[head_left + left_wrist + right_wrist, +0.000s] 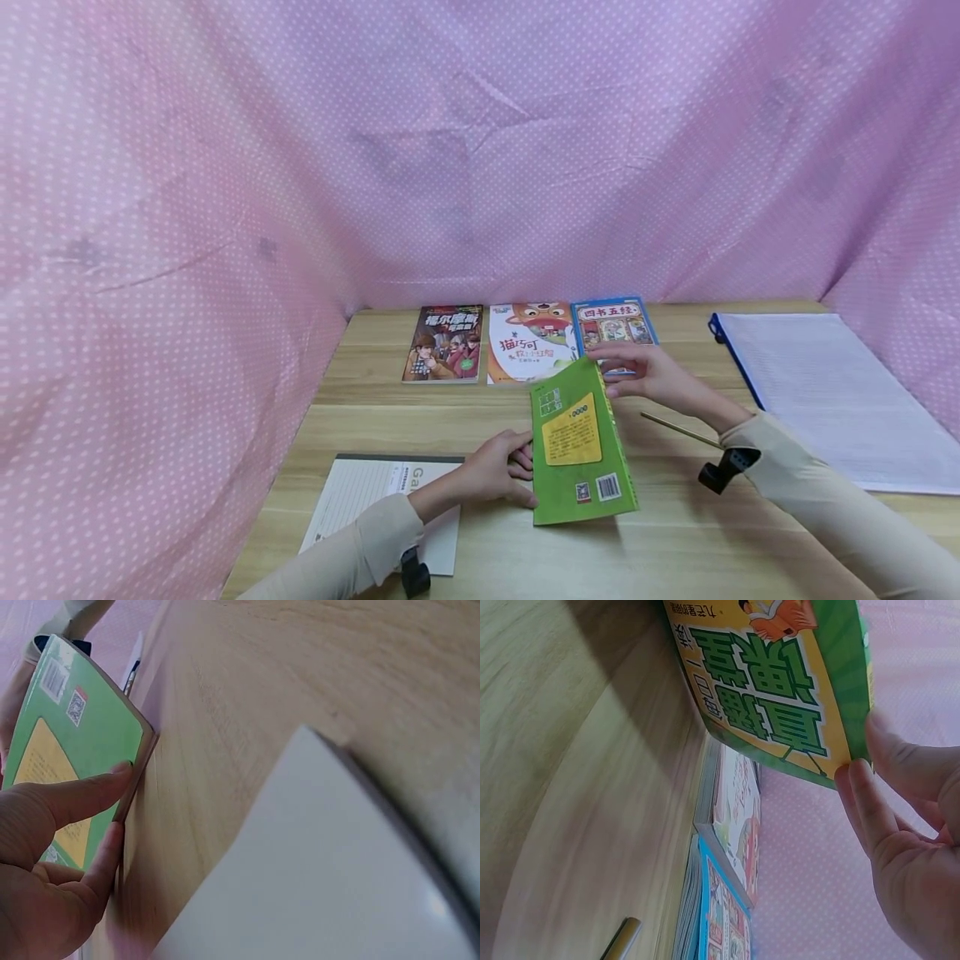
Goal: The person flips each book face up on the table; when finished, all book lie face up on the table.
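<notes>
A green book is held tilted up off the wooden table, its back cover with a yellow text panel and barcode facing the head camera. My left hand grips its left edge, with the thumb on the back cover in the left wrist view. Up at the top right corner, my right hand pinches the book between thumb and fingers. The right wrist view shows the front cover, with large green characters on yellow. Behind it lie a detective comic, a white picture book and a blue-bordered book.
A lined notebook lies under my left forearm. At the right is a translucent zip pouch with a blue edge. A thin gold pen-like stick lies by my right wrist. Pink dotted cloth hangs behind the table.
</notes>
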Motion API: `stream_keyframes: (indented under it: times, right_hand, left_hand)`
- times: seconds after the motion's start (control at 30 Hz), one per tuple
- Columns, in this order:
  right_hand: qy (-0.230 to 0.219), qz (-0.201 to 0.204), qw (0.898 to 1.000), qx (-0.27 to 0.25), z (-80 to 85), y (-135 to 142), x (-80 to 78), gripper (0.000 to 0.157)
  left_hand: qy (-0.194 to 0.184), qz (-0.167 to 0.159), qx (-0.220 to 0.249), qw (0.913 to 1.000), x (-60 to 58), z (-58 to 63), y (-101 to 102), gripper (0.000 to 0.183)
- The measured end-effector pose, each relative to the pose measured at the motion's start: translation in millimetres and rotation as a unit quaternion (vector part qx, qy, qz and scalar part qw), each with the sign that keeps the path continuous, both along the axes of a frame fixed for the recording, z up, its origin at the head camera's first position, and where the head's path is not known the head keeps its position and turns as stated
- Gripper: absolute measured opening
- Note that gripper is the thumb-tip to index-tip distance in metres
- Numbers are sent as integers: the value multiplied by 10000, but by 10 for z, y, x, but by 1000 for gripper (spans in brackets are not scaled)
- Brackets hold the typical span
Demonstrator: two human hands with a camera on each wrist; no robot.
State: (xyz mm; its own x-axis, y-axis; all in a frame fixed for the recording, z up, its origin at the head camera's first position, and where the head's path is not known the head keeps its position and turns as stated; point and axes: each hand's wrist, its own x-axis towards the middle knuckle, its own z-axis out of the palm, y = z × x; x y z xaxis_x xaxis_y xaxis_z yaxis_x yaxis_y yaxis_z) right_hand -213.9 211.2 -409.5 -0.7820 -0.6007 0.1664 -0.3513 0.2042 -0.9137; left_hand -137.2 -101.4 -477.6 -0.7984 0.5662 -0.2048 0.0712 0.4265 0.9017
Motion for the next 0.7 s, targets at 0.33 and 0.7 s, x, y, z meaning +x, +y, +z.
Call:
stream_keyframes:
  times: [0.33, 0.7]
  right_hand:
    - [124, 36, 9999, 12, 12, -59, -15, 54]
    - [70, -81, 9998, 158, 57, -80, -35, 53]
  left_hand:
    - [44, -56, 7, 10000, 4, -29, 5, 90]
    - [53, 11, -32, 10000, 2, -1, 21, 89]
